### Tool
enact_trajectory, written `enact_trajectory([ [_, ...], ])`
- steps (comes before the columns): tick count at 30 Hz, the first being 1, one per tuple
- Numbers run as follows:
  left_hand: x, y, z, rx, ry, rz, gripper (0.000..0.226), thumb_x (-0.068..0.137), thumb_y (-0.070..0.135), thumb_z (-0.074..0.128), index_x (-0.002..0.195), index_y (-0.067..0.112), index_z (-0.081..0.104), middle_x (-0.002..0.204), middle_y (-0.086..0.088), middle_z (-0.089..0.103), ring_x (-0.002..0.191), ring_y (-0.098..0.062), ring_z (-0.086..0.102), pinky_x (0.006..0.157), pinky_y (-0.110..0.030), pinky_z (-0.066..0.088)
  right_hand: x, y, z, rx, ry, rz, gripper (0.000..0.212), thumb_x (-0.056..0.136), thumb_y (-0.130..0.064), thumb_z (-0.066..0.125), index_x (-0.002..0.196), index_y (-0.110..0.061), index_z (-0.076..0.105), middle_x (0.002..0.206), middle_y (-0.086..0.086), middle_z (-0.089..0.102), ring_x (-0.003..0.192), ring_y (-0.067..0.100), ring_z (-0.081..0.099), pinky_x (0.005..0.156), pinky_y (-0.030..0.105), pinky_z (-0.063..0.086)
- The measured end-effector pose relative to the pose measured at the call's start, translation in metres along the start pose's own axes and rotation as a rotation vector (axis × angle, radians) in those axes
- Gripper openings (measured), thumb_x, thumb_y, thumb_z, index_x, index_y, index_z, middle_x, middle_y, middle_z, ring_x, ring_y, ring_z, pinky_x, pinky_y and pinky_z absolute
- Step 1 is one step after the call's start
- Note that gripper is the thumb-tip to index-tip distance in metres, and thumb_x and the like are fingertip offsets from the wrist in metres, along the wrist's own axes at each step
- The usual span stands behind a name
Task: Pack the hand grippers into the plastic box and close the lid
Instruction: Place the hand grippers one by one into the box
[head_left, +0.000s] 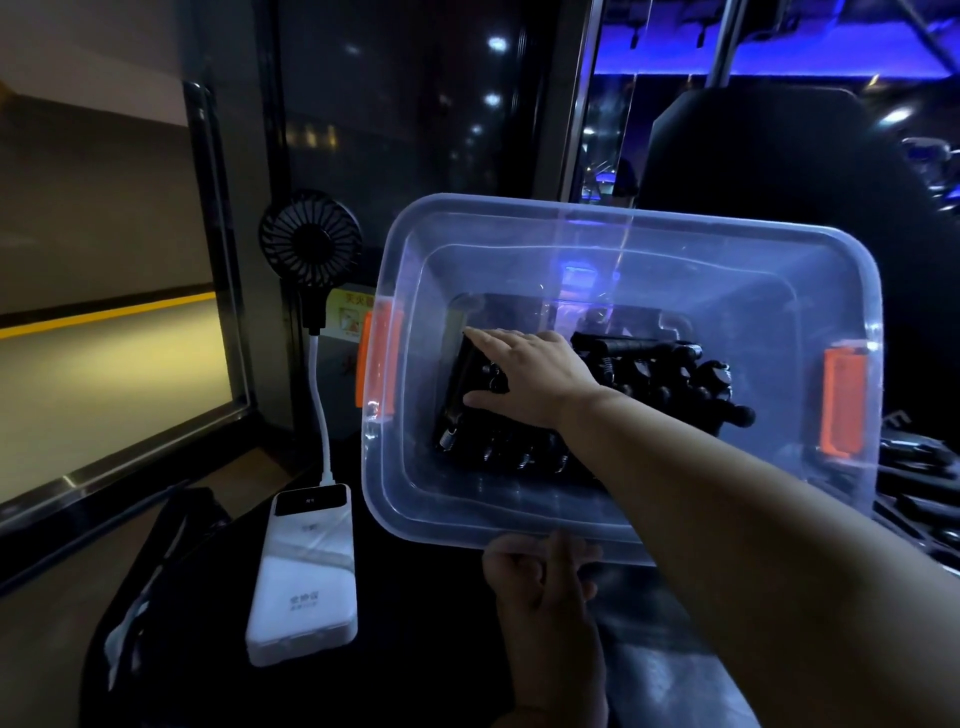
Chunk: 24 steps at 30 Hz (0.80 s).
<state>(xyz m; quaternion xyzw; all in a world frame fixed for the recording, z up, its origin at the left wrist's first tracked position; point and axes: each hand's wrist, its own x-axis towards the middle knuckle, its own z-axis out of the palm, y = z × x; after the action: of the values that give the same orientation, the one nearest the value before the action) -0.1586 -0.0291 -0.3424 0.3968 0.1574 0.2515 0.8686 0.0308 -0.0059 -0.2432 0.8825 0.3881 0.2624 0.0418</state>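
Hand grippers (649, 374) lie heaped in the clear plastic box (519, 223), with one hand inside it and the other on its rim.

Head view: the box sits open-topped and tilted toward the camera on a dark surface, with an orange latch (844, 400) on each short side. The black, spring-loaded grippers cover its floor. The right hand (535, 379) reaches in from the right, its fingers straight and spread, resting on the leftmost gripper (457, 395) near the left wall. The left hand (540, 577) curls round the near rim and grips it. Left of the box lies a white power bank (306, 571), joined by a white cable (319, 405) to a small black fan (310, 244) standing behind it.
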Motion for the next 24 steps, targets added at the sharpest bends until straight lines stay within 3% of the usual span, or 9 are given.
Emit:
enact_trajectory([
  [7, 0.000, 0.001, 0.001, 0.011, -0.031, 0.002, 0.018, 0.090, 0.004, 0.058, 0.091, 0.012, 0.042, 0.080, -0.016, 0.069, 0.066, -0.011, 0.066, 0.061, -0.026, 0.044, -0.002, 0.000, 0.003, -0.042, -0.009, 0.021, 0.087, 0.085, -0.072, 0.038, 0.153, -0.025, 0.010, 0.157, -0.009, 0.023, 0.143, 0.014, 0.025, 0.109, 0.042, 0.030],
  [12, 0.003, 0.000, -0.001, -0.008, -0.054, -0.004, 0.017, 0.092, 0.002, 0.054, 0.091, 0.011, 0.040, 0.078, -0.016, 0.067, 0.065, -0.012, 0.066, 0.052, -0.013, 0.047, -0.002, -0.001, 0.000, -0.048, -0.064, 0.035, 0.094, 0.082, -0.078, 0.031, 0.153, -0.023, 0.004, 0.158, -0.008, 0.019, 0.142, 0.015, 0.025, 0.107, 0.041, 0.031],
  [20, 0.003, -0.003, -0.002, 0.047, -0.069, 0.045, 0.013, 0.094, 0.006, 0.053, 0.094, 0.009, 0.040, 0.082, -0.018, 0.069, 0.069, -0.013, 0.067, 0.054, -0.015, 0.047, -0.010, 0.000, -0.009, -0.029, -0.048, 0.046, 0.094, 0.081, -0.080, 0.029, 0.153, -0.024, 0.004, 0.159, -0.008, 0.016, 0.144, 0.015, 0.019, 0.110, 0.044, 0.024],
  [24, -0.001, 0.000, -0.003, 0.084, -0.063, 0.049, 0.012, 0.094, 0.011, 0.053, 0.094, 0.012, 0.040, 0.083, -0.014, 0.071, 0.069, -0.010, 0.067, 0.062, -0.024, 0.045, -0.025, 0.000, -0.011, -0.026, -0.048, 0.071, 0.092, 0.083, -0.077, 0.031, 0.153, -0.025, 0.003, 0.159, -0.010, 0.013, 0.146, 0.014, 0.013, 0.112, 0.043, 0.016],
])
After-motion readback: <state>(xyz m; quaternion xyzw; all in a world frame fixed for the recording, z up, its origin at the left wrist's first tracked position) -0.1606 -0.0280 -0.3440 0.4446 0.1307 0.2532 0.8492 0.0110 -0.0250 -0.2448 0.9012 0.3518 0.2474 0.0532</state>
